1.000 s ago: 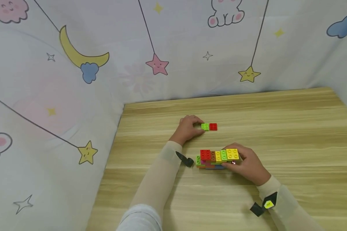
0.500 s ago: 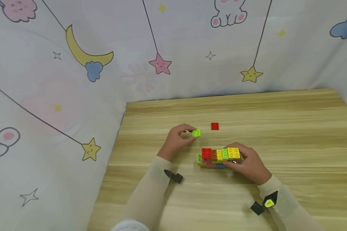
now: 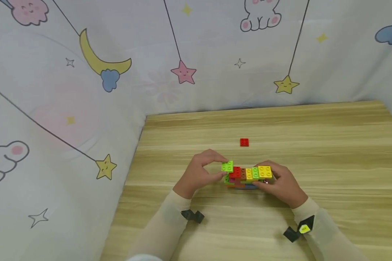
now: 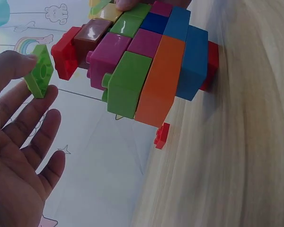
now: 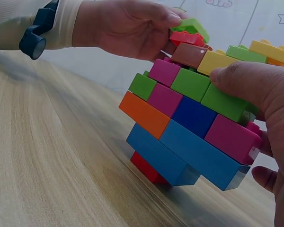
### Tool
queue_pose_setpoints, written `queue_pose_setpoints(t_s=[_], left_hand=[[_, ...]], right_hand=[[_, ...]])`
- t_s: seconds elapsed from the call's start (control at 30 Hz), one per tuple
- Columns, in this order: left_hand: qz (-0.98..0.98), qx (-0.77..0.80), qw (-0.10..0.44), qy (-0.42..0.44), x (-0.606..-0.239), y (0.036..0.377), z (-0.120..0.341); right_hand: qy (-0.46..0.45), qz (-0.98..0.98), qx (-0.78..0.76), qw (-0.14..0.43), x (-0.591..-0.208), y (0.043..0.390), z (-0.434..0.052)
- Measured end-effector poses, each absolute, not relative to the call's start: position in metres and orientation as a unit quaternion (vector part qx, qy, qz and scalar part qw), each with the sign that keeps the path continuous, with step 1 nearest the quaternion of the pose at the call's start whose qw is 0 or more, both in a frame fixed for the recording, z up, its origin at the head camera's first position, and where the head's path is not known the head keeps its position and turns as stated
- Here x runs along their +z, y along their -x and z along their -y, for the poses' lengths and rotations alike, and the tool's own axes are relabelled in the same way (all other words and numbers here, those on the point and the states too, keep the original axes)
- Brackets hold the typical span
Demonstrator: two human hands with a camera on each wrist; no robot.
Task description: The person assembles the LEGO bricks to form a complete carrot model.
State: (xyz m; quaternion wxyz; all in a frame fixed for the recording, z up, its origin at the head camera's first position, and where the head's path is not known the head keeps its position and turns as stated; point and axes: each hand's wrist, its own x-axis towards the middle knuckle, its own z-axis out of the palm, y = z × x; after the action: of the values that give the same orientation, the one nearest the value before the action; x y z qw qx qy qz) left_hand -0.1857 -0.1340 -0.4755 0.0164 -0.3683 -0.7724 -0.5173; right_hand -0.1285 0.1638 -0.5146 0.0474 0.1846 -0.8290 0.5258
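Between thumb and fingertips, my left hand (image 3: 193, 174) pinches a thin lime-green building block (image 3: 227, 166) at the left end of a built wall of blocks (image 3: 249, 173). In the left wrist view, a small gap shows between that green block (image 4: 39, 71) and the thin red block (image 4: 65, 53) on the wall's upper corner. My right hand (image 3: 283, 185) grips the wall's right end, thumb on its near face. Seen from the right wrist, the wall (image 5: 194, 113) stands in stepped layers of blue, orange, magenta, green, yellow and brown, narrowing to a red block (image 5: 147, 169) at the bottom.
A loose red block (image 3: 244, 142) lies on the wood-grain table (image 3: 330, 152) behind the wall. A white cloth printed with stars and a moon (image 3: 209, 47) hangs along the table's back and left side. Each wrist wears a small black camera (image 3: 193, 216).
My left hand has picked up the green block from beside the loose red one and brought it toward me, to the wall's left end. My right hand keeps its grip in place.
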Motion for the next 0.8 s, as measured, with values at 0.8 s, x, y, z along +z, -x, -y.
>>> queue_pose_setpoints(t_s=[0.8], left_hand=[[0.796, -0.418, 0.042, 0.436, -0.463, 0.18, 0.134]], right_hand=[[-0.181, 0.837, 0.514, 0.052, -0.513, 0.129, -0.164]])
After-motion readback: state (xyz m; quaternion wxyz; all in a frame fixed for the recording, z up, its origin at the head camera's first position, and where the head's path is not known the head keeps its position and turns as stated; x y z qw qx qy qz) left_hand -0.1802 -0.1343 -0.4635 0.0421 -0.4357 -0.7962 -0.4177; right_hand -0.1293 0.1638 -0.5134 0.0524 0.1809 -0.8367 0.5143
